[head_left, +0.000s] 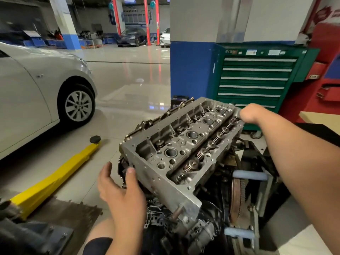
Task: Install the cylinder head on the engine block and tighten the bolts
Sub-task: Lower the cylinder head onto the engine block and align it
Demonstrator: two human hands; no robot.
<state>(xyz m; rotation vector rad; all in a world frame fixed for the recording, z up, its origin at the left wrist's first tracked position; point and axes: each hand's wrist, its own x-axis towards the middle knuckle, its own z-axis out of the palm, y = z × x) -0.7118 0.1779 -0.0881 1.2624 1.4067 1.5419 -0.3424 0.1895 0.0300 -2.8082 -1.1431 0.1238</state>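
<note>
A grey aluminium cylinder head (181,150) with valve springs and spark plug wells lies tilted across the dark engine block (185,223) on its stand. My left hand (119,188) is at the head's near left end, thumb on its edge, fingers loosely spread. My right hand (248,114) grips the head's far right corner, its fingers curled out of sight behind the edge. No bolts are visible in the head's bolt holes.
The engine stand (250,205) with a flywheel is on the right. A yellow lift arm (55,179) lies on the floor to the left, beside a silver car (36,92). A green tool cabinet (257,80) stands behind the engine.
</note>
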